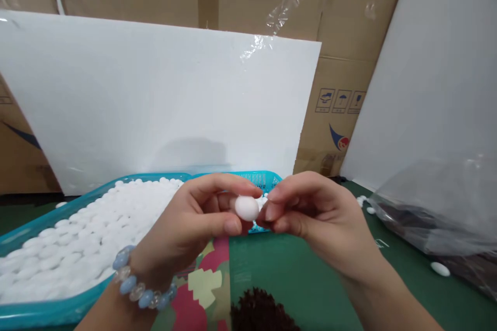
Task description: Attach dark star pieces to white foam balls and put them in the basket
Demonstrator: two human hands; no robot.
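Head: left fingers pinch white ball; right fingers bunched, hold unclear; basket behind.

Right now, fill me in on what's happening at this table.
A person's two bare hands meet above a dark green surface. The left hand, with a pale blue and clear bead bracelet on its wrist, holds a small, smooth white oval piece. The right hand has its fingertips pinched together close beside it; whether they grip anything is unclear. To the left sits a turquoise plastic tray full of similar white pieces, with a turquoise perforated basket partly hidden behind the hands.
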